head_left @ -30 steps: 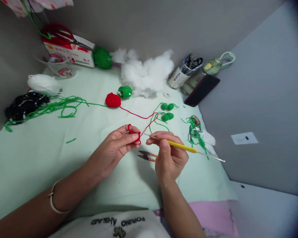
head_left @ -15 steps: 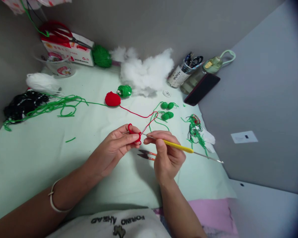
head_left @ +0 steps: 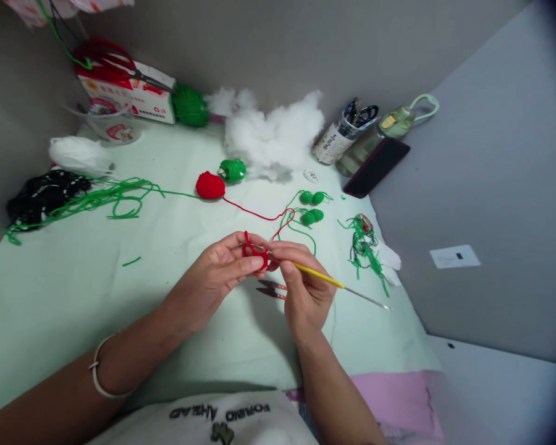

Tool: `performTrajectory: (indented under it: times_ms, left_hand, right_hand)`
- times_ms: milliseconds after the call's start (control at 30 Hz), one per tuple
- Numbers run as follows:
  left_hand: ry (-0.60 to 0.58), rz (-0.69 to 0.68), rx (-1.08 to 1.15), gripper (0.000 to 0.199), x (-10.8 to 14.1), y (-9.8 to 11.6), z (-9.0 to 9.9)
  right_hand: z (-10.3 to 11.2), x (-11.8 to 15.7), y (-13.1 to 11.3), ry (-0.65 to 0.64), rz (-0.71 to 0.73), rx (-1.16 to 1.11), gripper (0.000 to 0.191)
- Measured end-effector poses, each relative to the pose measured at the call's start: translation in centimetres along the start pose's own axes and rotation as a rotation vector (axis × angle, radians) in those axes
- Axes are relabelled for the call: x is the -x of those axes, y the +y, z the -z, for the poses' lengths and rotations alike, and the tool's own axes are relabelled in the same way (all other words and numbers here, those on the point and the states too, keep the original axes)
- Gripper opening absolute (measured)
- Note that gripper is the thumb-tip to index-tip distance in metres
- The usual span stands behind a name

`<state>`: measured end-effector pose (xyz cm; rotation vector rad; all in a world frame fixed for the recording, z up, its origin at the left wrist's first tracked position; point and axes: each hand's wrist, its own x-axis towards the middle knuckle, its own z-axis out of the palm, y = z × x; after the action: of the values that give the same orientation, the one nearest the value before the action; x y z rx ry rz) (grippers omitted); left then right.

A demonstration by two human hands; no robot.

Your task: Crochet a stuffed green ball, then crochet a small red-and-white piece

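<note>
Pinched in the fingers of my left hand [head_left: 225,269] is a small piece of red crochet work [head_left: 261,259], with red yarn looped over a finger. My right hand [head_left: 306,287] grips a crochet hook [head_left: 319,274] by its yellow handle. One end of the hook reaches the red piece, its tip hidden by fingers; the other metal end points down to the right. Red yarn runs from the work to a red yarn ball [head_left: 210,185] further back. Thread snips [head_left: 272,290] with dark blades lie below my hands, partly covered by the right one.
Small green crocheted balls [head_left: 312,216] and green yarn scraps [head_left: 368,247] lie to the right. White stuffing [head_left: 278,136] sits at the back, near a pen cup [head_left: 334,143], a phone [head_left: 377,167] and a bottle [head_left: 352,157]. Green strands [head_left: 115,194] and black yarn [head_left: 46,194] lie left.
My right hand has moved left, closer to my left hand, bringing the hook with it. My left fingers have shifted slightly on the red piece.
</note>
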<state>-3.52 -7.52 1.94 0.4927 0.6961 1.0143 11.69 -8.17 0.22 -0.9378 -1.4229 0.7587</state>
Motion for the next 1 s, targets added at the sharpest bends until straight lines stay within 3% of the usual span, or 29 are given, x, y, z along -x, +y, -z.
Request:
performTrajectory:
  times_ms: [233,367,567,867,1000]
  left_hand:
    - [0.017,-0.002,0.007,0.015,0.08,0.17,-0.19]
    - [0.034,-0.008,-0.035,0.016,0.14,0.07,-0.03]
    - [0.097,-0.074,-0.128,0.028,0.23,-0.31,0.40]
    - [0.132,-0.188,-0.231,0.083,0.29,-0.45,0.39]
    - [0.138,-0.196,-0.284,0.086,0.27,-0.48,0.57]
  right_hand:
    - [0.10,-0.28,0.48,-0.002,-0.189,-0.260,0.014]
    - [0.39,-0.39,0.44,-0.016,-0.220,-0.322,0.014]
    - [0.68,-0.41,-0.03,-0.043,-0.170,-0.260,0.016]
    - [0.57,-0.22,-0.42,-0.023,0.005,-0.059,0.017]
    - [0.60,-0.15,-0.46,-0.033,0.054,-0.050,0.018]
